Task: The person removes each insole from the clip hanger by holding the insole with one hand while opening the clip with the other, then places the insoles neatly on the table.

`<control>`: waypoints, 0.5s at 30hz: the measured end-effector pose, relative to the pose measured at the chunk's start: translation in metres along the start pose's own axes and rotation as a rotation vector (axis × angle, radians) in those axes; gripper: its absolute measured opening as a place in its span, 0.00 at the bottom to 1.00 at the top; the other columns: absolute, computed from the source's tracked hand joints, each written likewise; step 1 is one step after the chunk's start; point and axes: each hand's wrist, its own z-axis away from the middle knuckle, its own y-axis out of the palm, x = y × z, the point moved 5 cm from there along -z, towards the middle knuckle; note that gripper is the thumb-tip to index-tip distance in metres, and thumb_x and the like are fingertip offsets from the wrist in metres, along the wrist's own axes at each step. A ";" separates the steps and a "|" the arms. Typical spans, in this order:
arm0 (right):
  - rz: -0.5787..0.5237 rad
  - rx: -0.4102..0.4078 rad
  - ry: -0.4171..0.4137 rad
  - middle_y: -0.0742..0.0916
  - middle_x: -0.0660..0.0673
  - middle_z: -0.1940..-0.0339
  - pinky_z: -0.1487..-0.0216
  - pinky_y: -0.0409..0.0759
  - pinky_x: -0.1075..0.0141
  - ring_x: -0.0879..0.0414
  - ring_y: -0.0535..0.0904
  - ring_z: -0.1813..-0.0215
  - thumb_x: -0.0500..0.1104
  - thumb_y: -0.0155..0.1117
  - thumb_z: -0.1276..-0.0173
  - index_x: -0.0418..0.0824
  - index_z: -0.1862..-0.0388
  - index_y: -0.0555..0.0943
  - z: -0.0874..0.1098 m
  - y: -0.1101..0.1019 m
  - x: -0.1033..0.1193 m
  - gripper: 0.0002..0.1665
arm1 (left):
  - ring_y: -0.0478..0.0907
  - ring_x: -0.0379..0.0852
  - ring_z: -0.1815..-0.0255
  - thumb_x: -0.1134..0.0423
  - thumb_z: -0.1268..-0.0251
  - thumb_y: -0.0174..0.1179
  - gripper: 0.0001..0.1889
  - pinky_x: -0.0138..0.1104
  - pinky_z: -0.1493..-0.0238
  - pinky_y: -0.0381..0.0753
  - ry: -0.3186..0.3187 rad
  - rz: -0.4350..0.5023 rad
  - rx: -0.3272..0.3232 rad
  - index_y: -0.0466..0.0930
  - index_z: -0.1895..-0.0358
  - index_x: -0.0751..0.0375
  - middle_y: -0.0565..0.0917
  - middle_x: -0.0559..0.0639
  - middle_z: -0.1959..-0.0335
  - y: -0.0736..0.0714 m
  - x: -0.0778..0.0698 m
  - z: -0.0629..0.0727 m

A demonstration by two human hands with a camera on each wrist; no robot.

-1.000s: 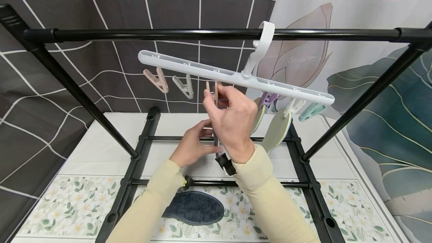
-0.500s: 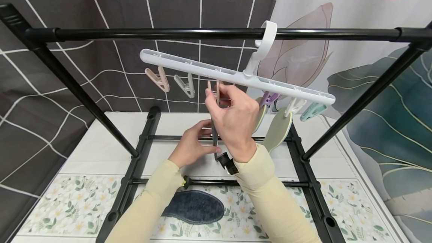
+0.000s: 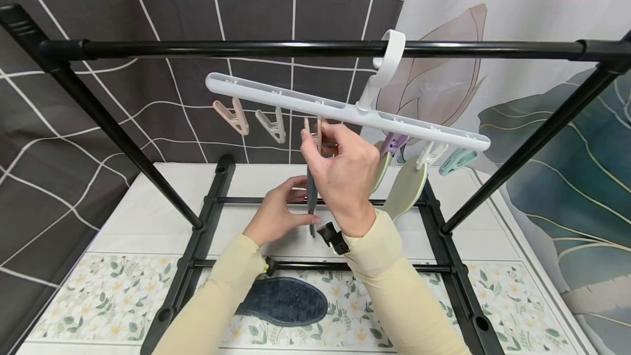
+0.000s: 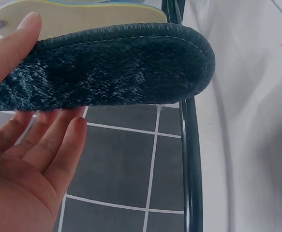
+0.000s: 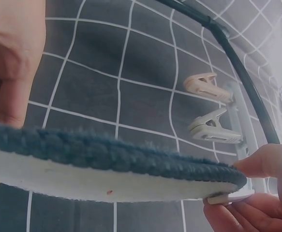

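A furry dark blue insole (image 4: 121,72) with a white underside hangs edge-on to the head view. My left hand (image 3: 278,210) holds its lower part between thumb and fingers. Above, my right hand (image 3: 342,174) pinches a pale beige clip (image 3: 318,129) under the white hanger (image 3: 345,111); in the right wrist view that clip sits at the insole's end, partly hidden by fingers. To the left dangle a pink clip (image 3: 231,116) and a grey clip (image 3: 272,126). Right of my hand hangs a pale green insole (image 3: 406,188) from a white clip (image 3: 431,155).
The hanger hooks over a black rack bar (image 3: 236,49). A purple clip (image 3: 394,141) carries another pale insole, and a teal clip (image 3: 457,161) hangs at the far right. A dark denim-like insole (image 3: 286,301) lies below on the floral cloth (image 3: 113,295).
The hanger and my right hand have shifted very slightly right. The dark insole has tilted a little, its lower end moving left. Both hands keep their hold.
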 end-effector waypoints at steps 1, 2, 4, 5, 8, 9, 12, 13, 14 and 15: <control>0.000 0.002 0.001 0.89 0.43 0.75 0.73 0.84 0.64 0.56 0.86 0.75 0.40 0.72 0.40 0.34 0.68 0.88 0.000 0.000 0.000 0.08 | 0.80 0.51 0.40 0.61 0.56 0.83 0.46 0.47 0.38 0.78 0.000 -0.002 0.001 0.70 0.29 0.54 0.78 0.49 0.36 0.000 0.000 0.000; -0.001 0.005 0.001 0.89 0.43 0.75 0.73 0.84 0.64 0.56 0.86 0.76 0.40 0.72 0.40 0.34 0.68 0.88 0.000 0.000 0.000 0.08 | 0.80 0.51 0.40 0.61 0.56 0.83 0.46 0.47 0.38 0.78 -0.001 -0.004 0.000 0.70 0.29 0.54 0.78 0.49 0.36 0.000 0.000 0.000; -0.002 0.007 0.002 0.89 0.43 0.75 0.73 0.84 0.63 0.56 0.86 0.76 0.39 0.72 0.40 0.34 0.68 0.88 0.000 0.000 0.000 0.08 | 0.80 0.51 0.40 0.62 0.56 0.82 0.46 0.47 0.38 0.78 -0.002 -0.008 0.002 0.70 0.29 0.54 0.78 0.49 0.36 -0.001 0.000 0.001; -0.002 0.007 0.002 0.89 0.43 0.76 0.74 0.84 0.63 0.56 0.86 0.76 0.39 0.72 0.40 0.34 0.68 0.88 0.000 0.000 0.000 0.08 | 0.80 0.50 0.40 0.62 0.56 0.82 0.46 0.47 0.38 0.78 -0.003 -0.009 0.003 0.69 0.29 0.53 0.78 0.49 0.36 -0.001 0.000 0.001; -0.002 0.007 0.003 0.89 0.43 0.76 0.74 0.84 0.63 0.56 0.86 0.76 0.40 0.72 0.40 0.34 0.68 0.88 0.000 0.000 0.000 0.08 | 0.80 0.50 0.40 0.62 0.55 0.82 0.46 0.46 0.39 0.78 0.001 -0.011 0.004 0.69 0.29 0.53 0.78 0.49 0.35 -0.001 0.001 0.002; -0.003 0.007 0.004 0.89 0.43 0.76 0.74 0.84 0.63 0.56 0.86 0.76 0.40 0.72 0.40 0.34 0.68 0.88 0.000 0.000 0.000 0.08 | 0.80 0.50 0.40 0.62 0.55 0.82 0.46 0.45 0.39 0.79 0.003 -0.012 0.004 0.69 0.29 0.53 0.77 0.49 0.36 -0.001 0.001 0.002; -0.009 0.008 0.009 0.89 0.43 0.76 0.73 0.84 0.64 0.57 0.86 0.76 0.40 0.72 0.39 0.35 0.68 0.88 -0.001 0.000 0.000 0.08 | 0.80 0.51 0.40 0.62 0.55 0.82 0.46 0.45 0.39 0.79 0.007 -0.011 0.006 0.69 0.29 0.53 0.77 0.49 0.36 -0.001 0.001 0.002; -0.010 0.008 0.010 0.89 0.43 0.76 0.73 0.84 0.64 0.57 0.86 0.76 0.40 0.72 0.39 0.35 0.68 0.88 -0.001 0.000 -0.001 0.08 | 0.80 0.51 0.40 0.62 0.55 0.82 0.46 0.45 0.39 0.79 0.006 -0.009 0.007 0.69 0.29 0.53 0.78 0.49 0.36 -0.001 0.002 0.002; -0.010 0.008 0.011 0.89 0.44 0.76 0.73 0.84 0.64 0.57 0.86 0.76 0.40 0.72 0.40 0.35 0.68 0.88 -0.001 0.000 -0.001 0.08 | 0.80 0.50 0.40 0.62 0.55 0.82 0.46 0.45 0.39 0.79 0.003 -0.006 0.009 0.69 0.29 0.53 0.78 0.49 0.36 -0.001 0.002 0.002; -0.010 0.007 0.013 0.89 0.44 0.76 0.73 0.84 0.64 0.57 0.86 0.76 0.40 0.72 0.40 0.35 0.68 0.88 -0.001 0.000 -0.001 0.08 | 0.80 0.51 0.40 0.62 0.55 0.82 0.46 0.46 0.39 0.79 0.002 0.000 0.010 0.70 0.29 0.53 0.78 0.49 0.36 -0.001 0.002 0.003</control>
